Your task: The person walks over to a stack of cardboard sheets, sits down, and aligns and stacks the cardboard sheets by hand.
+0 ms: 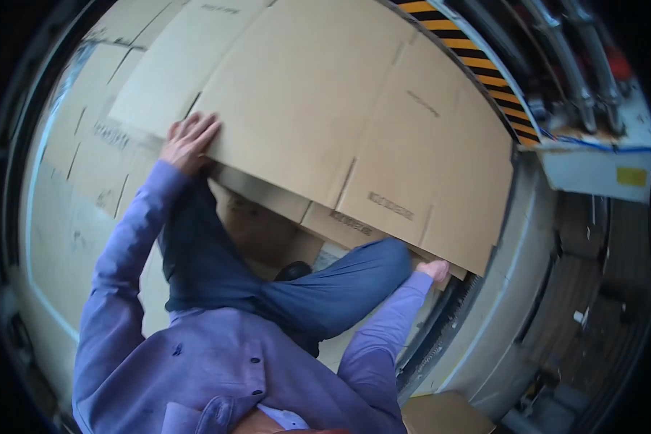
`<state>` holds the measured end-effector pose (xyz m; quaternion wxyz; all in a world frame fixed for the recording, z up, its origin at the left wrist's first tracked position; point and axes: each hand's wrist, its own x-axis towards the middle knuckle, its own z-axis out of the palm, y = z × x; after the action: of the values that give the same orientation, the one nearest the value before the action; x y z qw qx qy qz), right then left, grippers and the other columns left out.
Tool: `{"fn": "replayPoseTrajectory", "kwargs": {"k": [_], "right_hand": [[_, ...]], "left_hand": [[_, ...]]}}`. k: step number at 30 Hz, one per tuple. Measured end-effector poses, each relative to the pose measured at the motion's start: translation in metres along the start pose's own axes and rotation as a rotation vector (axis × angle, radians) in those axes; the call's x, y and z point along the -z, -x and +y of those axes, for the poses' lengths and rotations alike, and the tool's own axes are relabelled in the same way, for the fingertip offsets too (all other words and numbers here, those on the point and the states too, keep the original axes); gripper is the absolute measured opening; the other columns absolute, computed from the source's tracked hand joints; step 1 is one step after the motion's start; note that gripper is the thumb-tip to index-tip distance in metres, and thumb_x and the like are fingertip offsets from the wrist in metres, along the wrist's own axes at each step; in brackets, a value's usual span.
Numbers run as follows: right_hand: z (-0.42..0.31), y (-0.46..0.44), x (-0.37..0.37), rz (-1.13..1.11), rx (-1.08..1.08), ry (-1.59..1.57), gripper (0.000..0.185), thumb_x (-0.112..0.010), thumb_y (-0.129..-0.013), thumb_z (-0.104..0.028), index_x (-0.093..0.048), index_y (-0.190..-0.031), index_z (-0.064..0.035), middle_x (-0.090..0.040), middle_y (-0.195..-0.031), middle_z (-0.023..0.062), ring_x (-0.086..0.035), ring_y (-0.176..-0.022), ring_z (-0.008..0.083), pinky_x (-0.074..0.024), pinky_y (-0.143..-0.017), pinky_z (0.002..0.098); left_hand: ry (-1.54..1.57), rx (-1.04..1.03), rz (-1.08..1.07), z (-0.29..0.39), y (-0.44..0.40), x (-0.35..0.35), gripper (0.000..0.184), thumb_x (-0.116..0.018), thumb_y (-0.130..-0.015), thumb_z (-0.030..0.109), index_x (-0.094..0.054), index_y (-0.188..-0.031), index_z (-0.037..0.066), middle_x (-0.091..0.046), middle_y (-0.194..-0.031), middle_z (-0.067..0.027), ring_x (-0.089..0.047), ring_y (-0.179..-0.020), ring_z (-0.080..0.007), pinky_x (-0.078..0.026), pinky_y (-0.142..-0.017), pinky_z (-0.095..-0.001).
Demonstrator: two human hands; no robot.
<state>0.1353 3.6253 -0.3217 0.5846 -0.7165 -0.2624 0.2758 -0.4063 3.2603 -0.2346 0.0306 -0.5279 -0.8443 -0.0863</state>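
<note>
A large flattened cardboard box (296,94) with slots, creases and printed marks spreads out in front of me. My left hand (192,141) is at its near left edge, fingers together over the top face; the thumb is mostly hidden. At the near right corner, my right hand (434,270) is closed on the cardboard's edge, its fingers largely out of sight underneath. Below the near edge, more cardboard (347,223) with dark print shows, and my bent knee (383,264) is close against it.
Yellow-and-black striped edging (477,61) borders a machine with metal rods (586,65) at upper right. Other cardboard sheets (87,166) lie to the left. A dark rail (441,325) runs along the right, near a brown cardboard piece (445,416) at the bottom.
</note>
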Motion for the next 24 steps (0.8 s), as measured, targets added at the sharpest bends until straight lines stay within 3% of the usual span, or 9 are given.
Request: {"fn": "replayPoseTrajectory", "kwargs": {"k": [1,2,5,8,9,12,16,21,24], "right_hand": [[-0.017,0.002,0.009,-0.07,-0.184,-0.265,0.031,-0.05,-0.081,-0.019,-0.055,-0.104,0.0002,-0.055,-0.108,0.0168,-0.054,-0.097,0.0243,-0.0438,-0.084,0.0379],[-0.033,0.013,0.017,-0.15,-0.365,-0.532,0.031,-0.052,-0.081,-0.019,-0.055,-0.105,0.0015,-0.056,-0.106,0.0167,-0.055,-0.095,0.0238,-0.0447,-0.082,0.038],[-0.046,0.012,0.006,-0.168,-0.256,-0.107,0.032,-0.061,-0.077,-0.024,-0.059,-0.093,0.0029,-0.061,-0.086,0.0147,-0.058,-0.087,0.0234,-0.047,-0.074,0.035],[-0.037,0.011,-0.001,-0.139,-0.085,0.364,0.037,-0.065,-0.074,-0.028,-0.06,-0.091,0.0047,-0.062,-0.079,0.0176,-0.06,-0.082,0.0278,-0.0485,-0.071,0.0371],[-0.035,0.012,-0.001,-0.062,0.263,0.555,0.042,-0.067,-0.072,-0.031,-0.061,-0.089,0.0068,-0.063,-0.081,0.0206,-0.06,-0.08,0.0328,-0.0485,-0.072,0.04],[-0.047,0.017,-0.012,-0.041,0.323,0.639,0.044,-0.069,-0.069,-0.031,-0.061,-0.088,0.0082,-0.062,-0.088,0.0222,-0.059,-0.081,0.0354,-0.0476,-0.075,0.0409],[-0.07,0.023,-0.021,-0.034,0.238,0.792,0.049,-0.071,-0.067,-0.037,-0.063,-0.088,0.0062,-0.062,-0.091,0.0203,-0.059,-0.086,0.0342,-0.0476,-0.077,0.0402],[-0.078,0.019,-0.029,-0.048,0.213,0.889,0.053,-0.072,-0.064,-0.043,-0.064,-0.086,0.0048,-0.061,-0.093,0.0212,-0.059,-0.09,0.0328,-0.0479,-0.077,0.0393],[-0.072,0.01,-0.04,0.007,0.31,0.966,0.054,-0.071,-0.065,-0.045,-0.064,-0.081,0.0064,-0.063,-0.083,0.0204,-0.062,-0.079,0.0312,-0.0493,-0.074,0.0386]], "left_hand": [[-0.059,0.006,0.006,-0.004,0.004,0.003,0.059,-0.063,-0.068,0.014,-0.045,-0.124,0.02,-0.04,-0.132,-0.0009,-0.038,-0.119,-0.0242,-0.028,-0.096,-0.0436],[-0.101,-0.01,0.068,-0.023,0.008,-0.015,0.075,-0.072,-0.057,0.019,-0.042,-0.126,0.024,-0.038,-0.134,0.0009,-0.036,-0.121,-0.0226,-0.027,-0.097,-0.0467],[-0.121,-0.015,-0.075,-0.035,0.002,0.009,0.077,-0.072,-0.058,0.023,-0.04,-0.127,0.026,-0.035,-0.135,0.0026,-0.033,-0.123,-0.0216,-0.024,-0.098,-0.0498],[-0.131,0.013,-0.173,-0.038,-0.01,0.007,0.08,-0.073,-0.057,0.024,-0.037,-0.129,0.029,-0.03,-0.138,0.0041,-0.029,-0.126,-0.0212,-0.023,-0.099,-0.0516],[-0.134,0.027,-0.195,-0.041,-0.017,0.005,0.081,-0.073,-0.057,0.025,-0.037,-0.13,0.03,-0.029,-0.139,0.0045,-0.028,-0.126,-0.0211,-0.022,-0.099,-0.0522],[-0.091,0.055,-0.231,-0.049,-0.046,0.001,0.084,-0.075,-0.055,0.027,-0.036,-0.129,0.031,-0.029,-0.139,0.0051,-0.028,-0.126,-0.0213,-0.022,-0.099,-0.0538],[-0.04,0.019,-0.231,-0.052,-0.068,0.003,0.085,-0.075,-0.05,0.027,-0.04,-0.128,0.028,-0.033,-0.137,0.0034,-0.03,-0.125,-0.0226,-0.023,-0.098,-0.053],[-0.012,0.056,-0.298,-0.06,-0.092,-0.005,0.084,-0.075,-0.054,0.027,-0.037,-0.129,0.034,-0.025,-0.14,0.0075,-0.026,-0.128,-0.021,-0.021,-0.099,-0.0551],[0.002,0.087,-0.301,-0.058,-0.106,-0.008,0.084,-0.075,-0.055,0.027,-0.037,-0.129,0.034,-0.024,-0.141,0.008,-0.024,-0.128,-0.0209,-0.022,-0.099,-0.0547]]}}
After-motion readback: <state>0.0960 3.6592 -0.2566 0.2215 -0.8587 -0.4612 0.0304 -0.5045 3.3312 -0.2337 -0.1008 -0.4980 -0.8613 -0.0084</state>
